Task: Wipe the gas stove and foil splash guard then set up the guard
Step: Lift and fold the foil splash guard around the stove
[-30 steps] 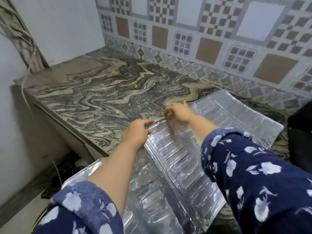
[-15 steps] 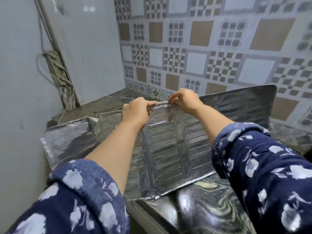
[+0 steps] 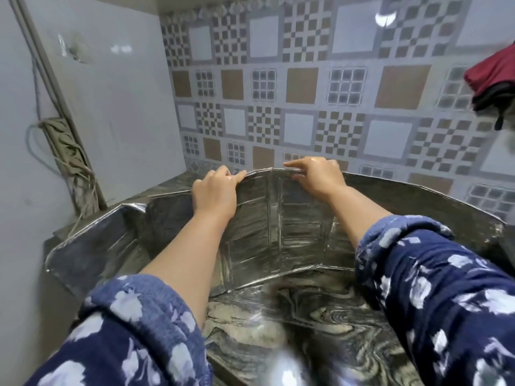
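the foil splash guard stands upright on the swirled marble countertop, its bottom edge on the stone and its panels bent in a curve in front of the patterned tile wall. the left hand grips the guard's top edge with fingers curled over it, left of the centre crease. the right hand pinches that same edge just right of the crease.

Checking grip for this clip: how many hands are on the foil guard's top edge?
2. The left hand grips the top edge of the foil splash guard left of its centre fold; the right hand grips it just right of that fold.
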### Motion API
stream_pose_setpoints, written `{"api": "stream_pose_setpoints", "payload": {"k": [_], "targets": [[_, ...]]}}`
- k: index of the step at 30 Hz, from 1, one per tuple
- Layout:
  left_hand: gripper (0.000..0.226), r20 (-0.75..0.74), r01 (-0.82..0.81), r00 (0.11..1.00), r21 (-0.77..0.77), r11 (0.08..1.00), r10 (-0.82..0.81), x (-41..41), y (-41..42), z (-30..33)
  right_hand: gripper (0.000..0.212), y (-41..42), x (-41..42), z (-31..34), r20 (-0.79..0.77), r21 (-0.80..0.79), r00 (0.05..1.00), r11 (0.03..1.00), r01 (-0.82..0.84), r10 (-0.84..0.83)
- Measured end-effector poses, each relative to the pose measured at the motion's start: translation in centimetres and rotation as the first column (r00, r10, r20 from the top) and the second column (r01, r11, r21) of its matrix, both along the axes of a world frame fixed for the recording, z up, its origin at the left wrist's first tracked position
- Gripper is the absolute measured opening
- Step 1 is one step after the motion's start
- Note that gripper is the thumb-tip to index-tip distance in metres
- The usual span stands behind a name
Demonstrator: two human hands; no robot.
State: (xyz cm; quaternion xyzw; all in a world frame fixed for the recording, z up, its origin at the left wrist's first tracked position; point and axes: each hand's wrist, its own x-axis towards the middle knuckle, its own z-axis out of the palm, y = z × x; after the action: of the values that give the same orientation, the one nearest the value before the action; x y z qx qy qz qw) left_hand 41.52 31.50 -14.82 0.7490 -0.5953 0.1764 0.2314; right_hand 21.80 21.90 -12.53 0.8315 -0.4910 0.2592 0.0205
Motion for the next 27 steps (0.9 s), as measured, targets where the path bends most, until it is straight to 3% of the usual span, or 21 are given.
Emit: {"api": "stream_pose_setpoints", "payload": {"k": [8, 11, 15, 20, 27], "targets": [[0.065, 0.036, -0.003, 0.999, -0.014, 1.0, 0.004, 1.6, -1.9, -0.4, 0.044, -2.7, -6.2, -1.3, -0.035, -0.027, 0.964, 0.965, 0.262, -0.263], [0.063, 0.009, -0.005, 1.0, -0.023, 1.0, 0.006, 1.8, -2.4, -0.4, 0.043, -3.2, -7.0, -1.5, 0.104, 0.038, 0.964, 0.969, 0.243, -0.245], [0.059, -0.035, -0.008, 0.999, -0.052, 0.999, 0.006, 1.2, -3.5, -0.3, 0.021, -3.7, -6.6, -1.2, 0.24, 0.071, 0.952, 0.981, 0.179, -0.191], [0.058, -0.08, 0.005, 0.997, -0.07, 0.998, -0.01, 1.0, -4.5, 0.2, 0.018, -4.2, -7.6, -0.4, 0.255, 0.063, 0.942, 0.976, 0.209, -0.219], [0.039, -0.141, 0.133, 0.979, -0.122, 0.984, -0.15, -1.7, -6.5, 3.6, 0.02, -4.5, -11.1, 3.7, 0.24, -0.042, 0.937, 0.961, 0.273, -0.255]]}}
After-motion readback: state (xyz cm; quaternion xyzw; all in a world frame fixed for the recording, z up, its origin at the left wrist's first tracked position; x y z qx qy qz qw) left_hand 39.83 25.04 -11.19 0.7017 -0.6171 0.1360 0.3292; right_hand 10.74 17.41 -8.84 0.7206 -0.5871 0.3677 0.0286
